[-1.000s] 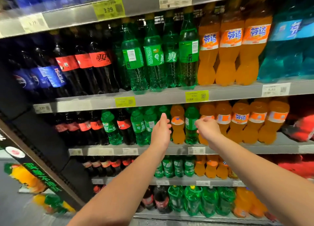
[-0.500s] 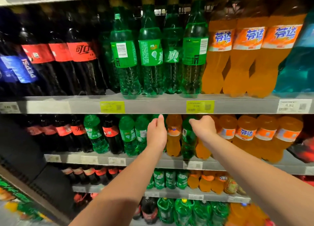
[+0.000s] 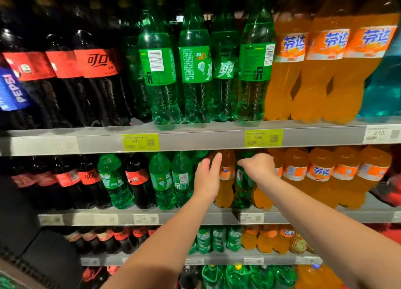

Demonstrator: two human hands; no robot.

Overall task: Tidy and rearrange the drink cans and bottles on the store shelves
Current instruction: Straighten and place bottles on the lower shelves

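We are curling our right hand point(image 3: 258, 166) over the shoulder of a green bottle point(image 3: 243, 191), gripping it where it is standing among the orange row point(image 3: 319, 173) on the middle shelf point(image 3: 195, 218). We are holding our left hand point(image 3: 206, 177) flat, fingers point(image 3: 217, 161) straight, against the left side of an orange bottle point(image 3: 225, 188) just beside it, grasping nothing. Other green bottles point(image 3: 161, 180) are standing further left, cola bottles point(image 3: 89, 180) beyond them, and large bottles point(image 3: 195, 71) are filling the upper shelf point(image 3: 195, 140).

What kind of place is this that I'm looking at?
Very likely a supermarket or convenience store drinks aisle: tiered metal shelves, rows of cola bottles, green bottles and orange bottles, and yellow price tags on the shelf edges.
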